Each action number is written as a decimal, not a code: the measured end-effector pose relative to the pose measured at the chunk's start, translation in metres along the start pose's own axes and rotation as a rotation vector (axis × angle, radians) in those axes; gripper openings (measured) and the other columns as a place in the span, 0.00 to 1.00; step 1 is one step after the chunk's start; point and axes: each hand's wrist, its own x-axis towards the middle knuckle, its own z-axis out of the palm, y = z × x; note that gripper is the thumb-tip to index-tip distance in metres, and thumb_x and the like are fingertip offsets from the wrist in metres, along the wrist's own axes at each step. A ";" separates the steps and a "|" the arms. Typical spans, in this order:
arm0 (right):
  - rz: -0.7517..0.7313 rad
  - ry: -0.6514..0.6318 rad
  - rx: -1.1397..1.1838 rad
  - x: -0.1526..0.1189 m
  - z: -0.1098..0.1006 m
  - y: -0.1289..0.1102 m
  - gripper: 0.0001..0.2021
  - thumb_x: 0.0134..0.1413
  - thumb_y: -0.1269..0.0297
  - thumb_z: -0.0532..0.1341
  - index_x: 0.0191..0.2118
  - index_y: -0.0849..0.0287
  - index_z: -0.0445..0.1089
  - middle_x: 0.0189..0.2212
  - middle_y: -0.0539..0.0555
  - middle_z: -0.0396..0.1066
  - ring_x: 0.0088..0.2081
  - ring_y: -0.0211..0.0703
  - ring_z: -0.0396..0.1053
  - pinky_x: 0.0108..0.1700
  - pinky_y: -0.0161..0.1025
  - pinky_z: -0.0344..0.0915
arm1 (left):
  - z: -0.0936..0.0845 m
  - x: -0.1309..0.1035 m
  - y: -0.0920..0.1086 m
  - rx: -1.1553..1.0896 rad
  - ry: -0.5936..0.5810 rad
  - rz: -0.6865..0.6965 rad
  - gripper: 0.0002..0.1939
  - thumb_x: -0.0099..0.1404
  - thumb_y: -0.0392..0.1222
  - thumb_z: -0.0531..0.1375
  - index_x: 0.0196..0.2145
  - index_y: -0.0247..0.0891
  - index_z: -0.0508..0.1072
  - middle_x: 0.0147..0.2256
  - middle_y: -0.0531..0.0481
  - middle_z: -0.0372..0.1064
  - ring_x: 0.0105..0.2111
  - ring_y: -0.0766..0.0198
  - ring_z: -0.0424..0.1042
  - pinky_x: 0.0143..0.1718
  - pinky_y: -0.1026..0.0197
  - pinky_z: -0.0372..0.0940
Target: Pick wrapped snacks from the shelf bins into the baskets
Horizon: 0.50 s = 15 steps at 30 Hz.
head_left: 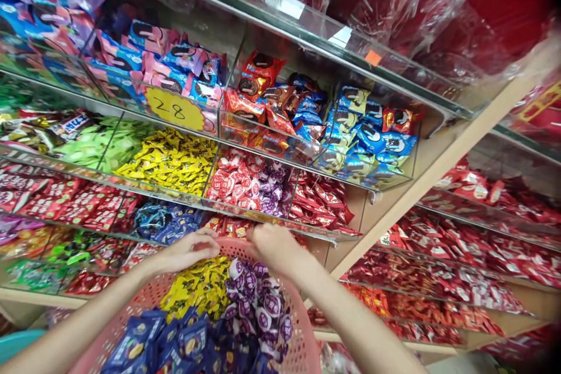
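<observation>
A pink perforated plastic basket [302, 315] is in front of me at the bottom, its far rim close to the shelves. Inside lie yellow-wrapped candies [197, 286], purple-and-white twist-wrapped candies [258, 304] and dark blue packets [175, 342]. My left hand [195, 249] is at the far left part of the rim, fingers curled and thumb toward the inside. To its right, my right hand [274, 245] is closed over the rim, with its fingertips hidden. Just beyond the hands, red packets [228, 225] sit in a low shelf bin.
Tilted shelves with clear dividers hold yellow candies [170, 160], red-and-white candies [236, 181] and blue and red cookie packs [276, 105]. A yellow "28" tag [174, 108] hangs on one edge. A wooden upright [421, 181] separates the red-packet shelves [442, 239] at right.
</observation>
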 end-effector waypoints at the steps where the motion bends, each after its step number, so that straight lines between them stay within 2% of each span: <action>1: 0.029 0.030 -0.001 0.002 -0.015 0.009 0.11 0.59 0.62 0.54 0.40 0.57 0.72 0.38 0.56 0.76 0.38 0.45 0.73 0.36 0.38 0.66 | 0.000 0.000 0.000 -0.003 -0.002 -0.001 0.21 0.62 0.60 0.54 0.37 0.43 0.77 0.51 0.49 0.64 0.51 0.55 0.63 0.57 0.54 0.54; 3: 0.115 0.098 -0.027 0.012 -0.036 0.026 0.12 0.60 0.62 0.52 0.42 0.59 0.71 0.39 0.58 0.75 0.41 0.48 0.72 0.37 0.39 0.65 | 0.000 -0.001 0.000 -0.008 -0.004 -0.005 0.21 0.62 0.60 0.54 0.37 0.43 0.77 0.51 0.49 0.63 0.51 0.55 0.63 0.57 0.54 0.53; 6: 0.293 0.190 -0.103 0.038 -0.043 0.040 0.15 0.60 0.71 0.48 0.45 0.68 0.69 0.42 0.67 0.73 0.47 0.55 0.68 0.39 0.43 0.64 | 0.001 -0.003 0.000 -0.027 -0.005 -0.026 0.21 0.61 0.61 0.54 0.37 0.43 0.77 0.51 0.48 0.63 0.52 0.54 0.63 0.57 0.55 0.53; 9: 0.374 0.228 -0.174 0.066 -0.031 0.044 0.17 0.59 0.76 0.46 0.43 0.69 0.71 0.43 0.67 0.72 0.49 0.54 0.66 0.44 0.46 0.61 | 0.001 -0.004 0.003 -0.039 0.002 -0.038 0.22 0.61 0.61 0.54 0.36 0.42 0.77 0.51 0.47 0.63 0.52 0.54 0.63 0.56 0.55 0.54; 12: 0.425 0.229 -0.235 0.085 -0.015 0.047 0.13 0.60 0.73 0.50 0.41 0.65 0.72 0.42 0.61 0.73 0.48 0.50 0.66 0.48 0.48 0.59 | 0.000 -0.005 0.006 -0.036 0.003 -0.043 0.22 0.61 0.61 0.54 0.36 0.41 0.77 0.50 0.47 0.64 0.52 0.54 0.63 0.56 0.55 0.55; 15: 0.454 0.222 -0.267 0.092 -0.004 0.052 0.10 0.60 0.68 0.54 0.42 0.64 0.71 0.42 0.59 0.72 0.47 0.49 0.66 0.48 0.48 0.59 | -0.001 -0.005 0.009 -0.038 0.003 -0.046 0.22 0.61 0.61 0.54 0.35 0.42 0.77 0.50 0.47 0.64 0.52 0.55 0.63 0.56 0.54 0.54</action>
